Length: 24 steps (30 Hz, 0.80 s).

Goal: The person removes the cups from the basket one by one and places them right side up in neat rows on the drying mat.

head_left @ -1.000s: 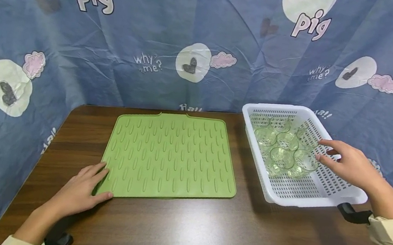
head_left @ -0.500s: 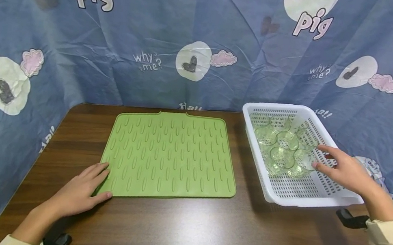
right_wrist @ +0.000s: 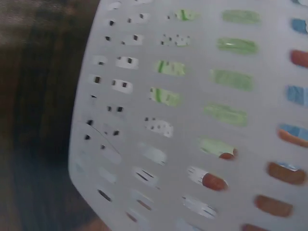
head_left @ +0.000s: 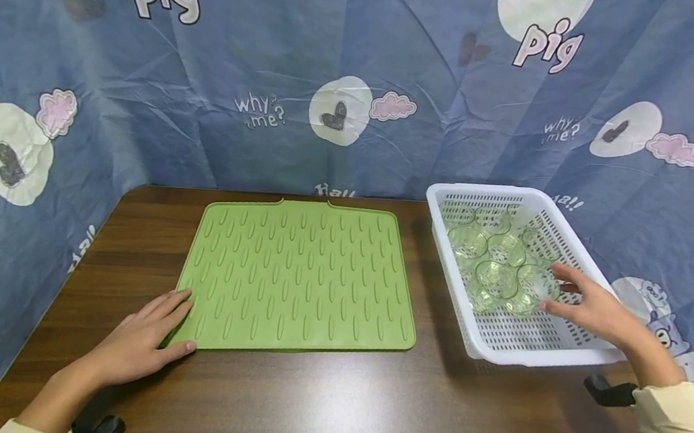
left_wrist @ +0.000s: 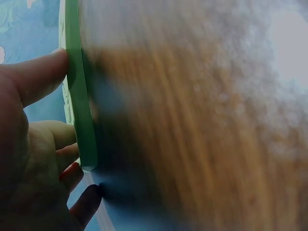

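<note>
My left hand (head_left: pixel 139 343) rests at the front left corner of a green drying mat (head_left: pixel 303 276), fingers spread over its left edge and thumb on the front edge. In the left wrist view the thumb touches the mat's rim (left_wrist: pixel 79 86). My right hand (head_left: pixel 598 309) reaches over a white plastic basket (head_left: pixel 526 347), thumb and fingers apart at the right side of a clear greenish glass (head_left: pixel 528 304). Whether they touch it I cannot tell. Several similar glasses (head_left: pixel 498 282) stand grouped in the basket. In the right wrist view the slotted basket wall (right_wrist: pixel 183 125) mostly hides the hand.
The brown wooden table (head_left: pixel 323 409) carries the mat at left centre and the basket at right. A blue printed cloth (head_left: pixel 207 84) hangs behind the table and at its sides. The basket's raised rim (head_left: pixel 452 280) surrounds the glasses.
My right hand has moved left and slightly down, closer to the front right glass, with its fingers still apart. The left hand stays on the mat corner. Glasses, basket and mat keep their places.
</note>
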Motion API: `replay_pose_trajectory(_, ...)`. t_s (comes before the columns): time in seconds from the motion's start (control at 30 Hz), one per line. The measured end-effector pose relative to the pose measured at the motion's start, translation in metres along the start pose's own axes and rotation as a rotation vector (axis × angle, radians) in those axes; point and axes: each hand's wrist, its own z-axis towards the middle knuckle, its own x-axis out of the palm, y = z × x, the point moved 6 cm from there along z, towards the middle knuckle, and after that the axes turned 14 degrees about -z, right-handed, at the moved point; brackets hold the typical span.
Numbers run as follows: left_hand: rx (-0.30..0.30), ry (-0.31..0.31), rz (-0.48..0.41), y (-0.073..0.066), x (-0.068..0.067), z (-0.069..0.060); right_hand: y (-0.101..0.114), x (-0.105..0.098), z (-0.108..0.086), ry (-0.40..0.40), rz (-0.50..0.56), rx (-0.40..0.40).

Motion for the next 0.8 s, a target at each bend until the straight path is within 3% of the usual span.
replay_pose_trajectory(0.43,-0.017,-0.003,-0.028,0.002,0.003,-0.003,-0.001,0.021,0.011,-0.004,0.068,-0.02)
replay_pose_trajectory(0.8,-0.021,-0.002,0.002,0.003,0.001,0.0,-0.003,0.022,0.018,-0.014,0.057,-0.006)
